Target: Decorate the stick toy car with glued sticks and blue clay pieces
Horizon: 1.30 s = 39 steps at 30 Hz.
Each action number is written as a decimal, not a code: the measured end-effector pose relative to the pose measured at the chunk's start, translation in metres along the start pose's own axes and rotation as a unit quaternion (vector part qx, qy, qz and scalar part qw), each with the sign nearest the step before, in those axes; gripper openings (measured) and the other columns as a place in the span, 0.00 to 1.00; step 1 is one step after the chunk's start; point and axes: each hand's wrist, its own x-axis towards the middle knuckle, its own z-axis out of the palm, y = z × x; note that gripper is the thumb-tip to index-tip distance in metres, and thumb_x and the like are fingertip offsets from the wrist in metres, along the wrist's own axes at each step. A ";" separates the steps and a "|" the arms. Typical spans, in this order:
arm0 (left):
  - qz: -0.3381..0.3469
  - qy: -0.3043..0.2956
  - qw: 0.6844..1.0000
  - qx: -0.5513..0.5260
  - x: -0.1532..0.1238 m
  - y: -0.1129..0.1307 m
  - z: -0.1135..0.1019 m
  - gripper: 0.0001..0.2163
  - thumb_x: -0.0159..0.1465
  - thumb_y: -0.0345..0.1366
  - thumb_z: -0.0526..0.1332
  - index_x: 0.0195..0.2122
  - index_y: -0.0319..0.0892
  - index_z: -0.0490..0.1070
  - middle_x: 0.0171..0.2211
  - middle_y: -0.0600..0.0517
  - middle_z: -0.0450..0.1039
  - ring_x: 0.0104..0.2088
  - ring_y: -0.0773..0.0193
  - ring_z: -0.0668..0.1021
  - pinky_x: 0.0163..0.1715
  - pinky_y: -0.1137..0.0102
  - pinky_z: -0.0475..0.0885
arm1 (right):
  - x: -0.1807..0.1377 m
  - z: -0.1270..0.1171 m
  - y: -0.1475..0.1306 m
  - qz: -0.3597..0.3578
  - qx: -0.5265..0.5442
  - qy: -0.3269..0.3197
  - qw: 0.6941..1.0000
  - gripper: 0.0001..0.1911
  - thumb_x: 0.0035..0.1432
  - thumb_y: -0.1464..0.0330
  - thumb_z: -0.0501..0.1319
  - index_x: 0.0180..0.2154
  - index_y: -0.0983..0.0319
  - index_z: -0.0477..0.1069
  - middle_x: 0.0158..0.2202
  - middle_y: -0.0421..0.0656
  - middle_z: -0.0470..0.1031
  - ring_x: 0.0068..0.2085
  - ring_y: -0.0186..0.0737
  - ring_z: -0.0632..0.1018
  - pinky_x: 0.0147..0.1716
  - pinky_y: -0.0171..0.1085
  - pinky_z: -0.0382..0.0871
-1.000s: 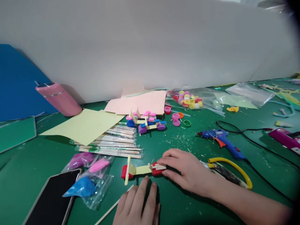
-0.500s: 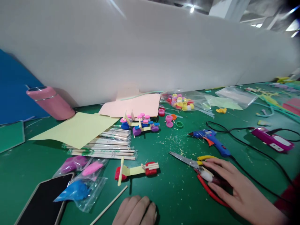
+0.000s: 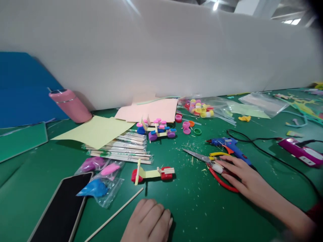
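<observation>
My right hand (image 3: pixel 243 176) is closed on the handles of the scissors (image 3: pixel 202 157), one handle yellow and one red. Their pointed blades face left, slightly apart, low over the green table. A white part shows between the handles. Just beyond, a blue glue gun (image 3: pixel 228 144) lies partly hidden by this hand. My left hand (image 3: pixel 150 220) rests knuckles up at the front edge of view, fingers curled; nothing shows in it, though its palm is hidden. Beside it lies a thin wooden stick (image 3: pixel 114 215). Above stands a small model car (image 3: pixel 152 174) with red wheels.
Left are a phone (image 3: pixel 62 211), bagged blue clay (image 3: pixel 93 188), wrapped sticks (image 3: pixel 121 153), yellow paper (image 3: pixel 94 131) and a pink bottle (image 3: pixel 72 105). Farther back are more model cars (image 3: pixel 161 131) and bottle caps (image 3: pixel 186 127). A black cord (image 3: pixel 272 153) crosses the right side.
My right hand and the scissors have shifted left and away from me, and the hand covers more of the glue gun. My left hand stays curled. The camera view has turned slightly.
</observation>
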 end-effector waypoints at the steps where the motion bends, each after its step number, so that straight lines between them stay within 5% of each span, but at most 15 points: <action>1: 0.000 0.004 1.000 -0.005 0.001 0.001 0.000 0.08 0.60 0.26 0.52 0.30 0.39 0.70 0.20 0.52 0.73 0.22 0.66 0.72 0.24 0.70 0.67 | 0.002 0.000 0.003 -0.005 -0.002 0.002 1.000 0.18 0.59 0.65 0.53 0.51 0.56 0.65 0.53 0.48 0.64 0.52 0.48 0.68 0.48 0.49 0.66; 5: -0.006 -0.001 1.000 -0.011 0.001 0.004 0.003 0.09 0.60 0.27 0.51 0.27 0.40 0.69 0.15 0.54 0.66 0.17 0.68 0.66 0.18 0.71 0.62 | 0.010 0.000 -0.002 0.000 -0.021 0.032 0.999 0.18 0.57 0.65 0.54 0.50 0.57 0.65 0.52 0.48 0.65 0.52 0.51 0.68 0.47 0.53 0.65; 10: -0.003 -0.033 0.999 -0.004 -0.003 0.011 0.005 0.14 0.58 0.30 0.55 0.15 0.41 0.62 0.13 0.55 0.61 0.18 0.68 0.62 0.19 0.70 0.59 | 0.017 -0.009 -0.051 0.002 0.083 0.132 0.988 0.16 0.57 0.67 0.53 0.48 0.57 0.65 0.50 0.48 0.65 0.50 0.47 0.69 0.44 0.45 0.68; 15: -0.003 -0.062 0.997 0.051 -0.003 0.012 -0.004 0.11 0.57 0.32 0.55 0.18 0.41 0.64 0.15 0.55 0.63 0.19 0.66 0.63 0.20 0.68 0.60 | 0.033 -0.016 -0.105 -0.160 0.156 0.110 0.969 0.16 0.55 0.74 0.55 0.46 0.56 0.65 0.42 0.44 0.71 0.42 0.40 0.73 0.40 0.37 0.69; 19: -0.101 -0.136 0.978 0.118 -0.009 -0.001 -0.023 0.07 0.58 0.28 0.53 0.25 0.41 0.68 0.21 0.52 0.68 0.22 0.63 0.68 0.23 0.67 0.63 | 0.050 -0.010 -0.129 -0.222 0.238 0.083 0.942 0.17 0.55 0.76 0.55 0.46 0.57 0.65 0.38 0.43 0.75 0.38 0.38 0.75 0.37 0.36 0.69; 24: -0.174 -0.203 0.940 0.211 -0.015 -0.019 -0.046 0.07 0.58 0.28 0.52 0.31 0.38 0.70 0.26 0.48 0.71 0.27 0.57 0.73 0.25 0.64 0.67 | 0.060 0.010 -0.130 -0.195 0.303 0.122 0.925 0.13 0.54 0.76 0.55 0.41 0.59 0.69 0.33 0.42 0.77 0.33 0.36 0.76 0.32 0.35 0.70; 30: -0.176 -0.275 0.914 0.242 -0.011 -0.023 -0.047 0.08 0.57 0.28 0.53 0.25 0.40 0.70 0.23 0.49 0.71 0.25 0.55 0.74 0.23 0.63 0.67 | 0.057 0.017 -0.124 -0.105 0.325 0.121 0.932 0.10 0.55 0.74 0.54 0.38 0.59 0.70 0.30 0.40 0.77 0.30 0.35 0.77 0.29 0.33 0.71; 39: -0.161 -0.312 0.902 0.249 -0.007 -0.026 -0.042 0.11 0.55 0.22 0.52 0.24 0.41 0.69 0.23 0.50 0.70 0.24 0.57 0.73 0.25 0.64 0.64 | 0.052 0.021 -0.129 -0.156 0.343 0.069 0.924 0.10 0.55 0.74 0.53 0.37 0.60 0.70 0.24 0.39 0.75 0.24 0.33 0.73 0.24 0.32 0.65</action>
